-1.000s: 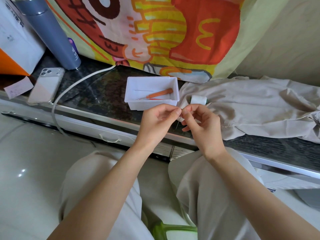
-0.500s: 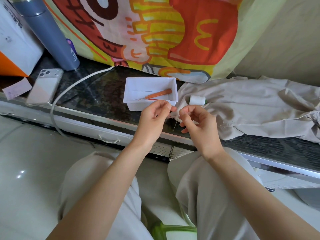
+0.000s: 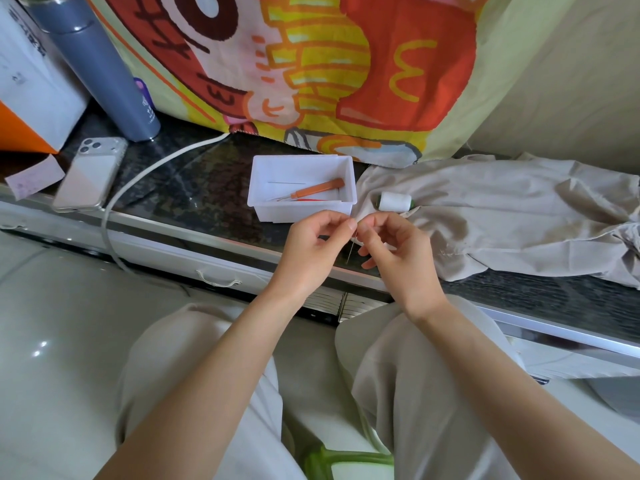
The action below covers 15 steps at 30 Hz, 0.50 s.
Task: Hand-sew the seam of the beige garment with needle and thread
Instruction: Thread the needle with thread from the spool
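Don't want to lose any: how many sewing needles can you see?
2. One needle hangs where the left hand and right hand meet; a second needle lies in the white tray. More may be hidden there.

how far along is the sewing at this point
Done: thread spool and tool tray are out, needle picked up. In hand: right hand pinches the needle, left hand pinches at its top, apparently feeding thread too fine to see. Left: apparently all stitching; the beige garment lies on the counter, no hand on it.
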### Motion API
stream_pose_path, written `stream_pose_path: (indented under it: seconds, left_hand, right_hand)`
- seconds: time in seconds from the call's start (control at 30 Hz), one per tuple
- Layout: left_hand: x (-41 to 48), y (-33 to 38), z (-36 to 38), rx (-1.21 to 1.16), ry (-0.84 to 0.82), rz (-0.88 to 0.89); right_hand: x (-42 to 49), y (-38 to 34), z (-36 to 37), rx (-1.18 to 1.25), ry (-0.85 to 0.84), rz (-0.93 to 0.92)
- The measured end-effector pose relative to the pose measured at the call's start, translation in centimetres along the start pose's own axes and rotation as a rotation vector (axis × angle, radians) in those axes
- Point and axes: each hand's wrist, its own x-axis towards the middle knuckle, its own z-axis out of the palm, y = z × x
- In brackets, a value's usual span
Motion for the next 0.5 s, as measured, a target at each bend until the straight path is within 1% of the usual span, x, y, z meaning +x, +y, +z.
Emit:
stream_pose_path:
  seconds: [0.27,0.37,0.43,0.5]
  left_hand:
    - [0.08,-0.05,-0.06,-0.025,0.017,0.016]
    - [0.17,0.02,-0.08,-0.088,0.047,-0.043]
    - [0.24,-0.06,-0.11,-0.197,0.072,-0.106]
    - [0.4,0.15,-0.14,-0.434,0.093,-0.192]
  right_hand:
    - [-0.04,-0.07,0.13,-0.013,-0.03,0.036]
    - [-0.01,-0.02,0.16,-0.029,-0.036,0.038]
    - [0.03,0.01,0.15,-0.044,-0.038,0.032]
    - [0.05,0.03,0.14,-0.05,-0.039,0.036]
